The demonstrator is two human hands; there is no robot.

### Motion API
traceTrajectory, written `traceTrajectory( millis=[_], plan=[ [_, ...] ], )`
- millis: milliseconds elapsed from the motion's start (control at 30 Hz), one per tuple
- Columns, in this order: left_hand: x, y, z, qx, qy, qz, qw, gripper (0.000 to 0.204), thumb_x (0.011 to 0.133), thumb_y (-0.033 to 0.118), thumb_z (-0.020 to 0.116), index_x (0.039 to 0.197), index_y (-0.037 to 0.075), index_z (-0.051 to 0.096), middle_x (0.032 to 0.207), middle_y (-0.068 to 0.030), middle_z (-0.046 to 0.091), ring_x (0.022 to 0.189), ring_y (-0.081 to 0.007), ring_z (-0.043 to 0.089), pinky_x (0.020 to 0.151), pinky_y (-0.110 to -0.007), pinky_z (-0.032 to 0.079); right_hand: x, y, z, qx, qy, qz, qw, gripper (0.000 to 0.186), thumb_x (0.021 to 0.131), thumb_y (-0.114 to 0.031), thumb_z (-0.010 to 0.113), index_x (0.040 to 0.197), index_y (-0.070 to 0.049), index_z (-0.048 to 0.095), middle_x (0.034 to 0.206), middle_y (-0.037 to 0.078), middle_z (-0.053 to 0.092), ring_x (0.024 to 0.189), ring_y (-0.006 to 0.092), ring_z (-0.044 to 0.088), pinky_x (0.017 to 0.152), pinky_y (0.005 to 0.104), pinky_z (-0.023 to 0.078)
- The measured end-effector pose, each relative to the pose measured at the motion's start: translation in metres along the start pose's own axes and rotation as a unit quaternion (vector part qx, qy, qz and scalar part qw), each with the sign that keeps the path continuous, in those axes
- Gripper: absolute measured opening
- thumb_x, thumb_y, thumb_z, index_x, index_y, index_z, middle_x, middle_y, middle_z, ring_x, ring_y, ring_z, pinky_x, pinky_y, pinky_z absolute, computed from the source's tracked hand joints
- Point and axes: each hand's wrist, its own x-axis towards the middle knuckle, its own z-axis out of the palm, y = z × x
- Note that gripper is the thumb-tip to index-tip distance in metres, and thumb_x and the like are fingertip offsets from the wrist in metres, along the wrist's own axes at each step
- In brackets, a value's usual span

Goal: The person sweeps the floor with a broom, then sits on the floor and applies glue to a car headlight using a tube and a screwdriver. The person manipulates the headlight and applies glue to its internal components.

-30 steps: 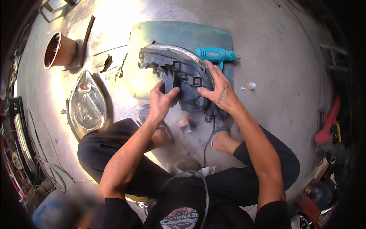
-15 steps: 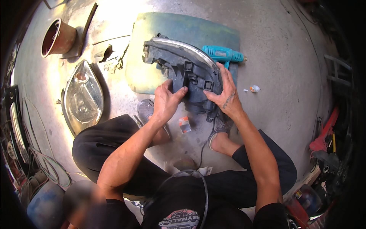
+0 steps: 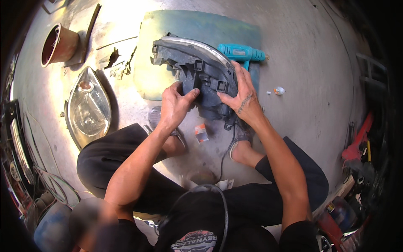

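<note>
Between my two hands is a car headlight [image 3: 205, 75], its black plastic back turned up and its clear lens edge curving along the far right side. My left hand [image 3: 177, 101] grips the near left part of the housing, thumb pressed on the black plastic. On the right edge, my right hand [image 3: 243, 94] is closed round it, with fingers along the lens rim and the thumb on the back. Just beyond that hand, a teal heat gun [image 3: 242, 53] lies on a greenish board [image 3: 180, 21]. Fingers under the housing are partly hidden.
A second headlight [image 3: 89, 107] lies lens up at the left, with a brown bucket [image 3: 67, 44] beyond it. Near my feet stands a small orange and white box [image 3: 201, 133]. A little white and orange container [image 3: 278, 90] lies at the right. Hoses [image 3: 54, 185] coil at far left.
The headlight and both hands appear slightly farther left and up in the picture, as does much of the floor scene. My grip looks the same.
</note>
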Motion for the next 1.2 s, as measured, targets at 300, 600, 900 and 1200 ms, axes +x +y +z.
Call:
traceTrajectory(
  millis=[300, 600, 900, 1200],
  plan=[
    [0.013, -0.027, -0.016, -0.049, 0.039, 0.074, 0.995, 0.059, 0.101, 0.017, 0.076, 0.146, -0.015, 0.054, 0.109, -0.0182, 0.076, 0.092, -0.0182, 0.071, 0.081, -0.031, 0.057, 0.028, -0.023, 0.011, -0.068, -0.016, 0.027, 0.997, 0.098, 0.084, -0.036, 0.085, 0.167, -0.015, 0.036, 0.141, 0.03, 0.051, 0.13, 0.0531, 0.055, 0.11, 0.0551, 0.049],
    [0.031, -0.02, -0.036, -0.114, 0.017, -0.017, 0.993, 0.06, 0.108, 0.026, 0.069, 0.15, -0.014, 0.051, 0.129, -0.0228, 0.071, 0.116, -0.0274, 0.072, 0.103, -0.041, 0.057, 0.057, -0.038, 0.023, -0.097, -0.007, 0.056, 0.994, 0.098, 0.084, -0.044, 0.086, 0.166, -0.016, 0.041, 0.135, 0.034, 0.056, 0.128, 0.0539, 0.057, 0.11, 0.0578, 0.048],
    [0.035, -0.021, -0.042, -0.181, 0.054, -0.024, 0.982, 0.052, 0.106, 0.026, 0.071, 0.138, -0.014, 0.061, 0.118, -0.0168, 0.073, 0.104, -0.0235, 0.073, 0.091, -0.036, 0.06, 0.076, -0.05, 0.028, -0.109, -0.011, 0.077, 0.991, 0.093, 0.086, -0.042, 0.085, 0.164, -0.015, 0.042, 0.14, 0.036, 0.052, 0.133, 0.0593, 0.054, 0.11, 0.0611, 0.05],
    [0.035, -0.012, -0.044, -0.11, 0.048, -0.033, 0.992, 0.05, 0.11, 0.022, 0.063, 0.14, -0.016, 0.057, 0.126, -0.0231, 0.071, 0.115, -0.0291, 0.072, 0.102, -0.043, 0.059, 0.08, -0.054, 0.026, -0.092, -0.046, 0.106, 0.989, 0.085, 0.088, -0.044, 0.086, 0.159, -0.021, 0.045, 0.156, 0.03, 0.045, 0.145, 0.0493, 0.047, 0.107, 0.0684, 0.047]
  ],
)
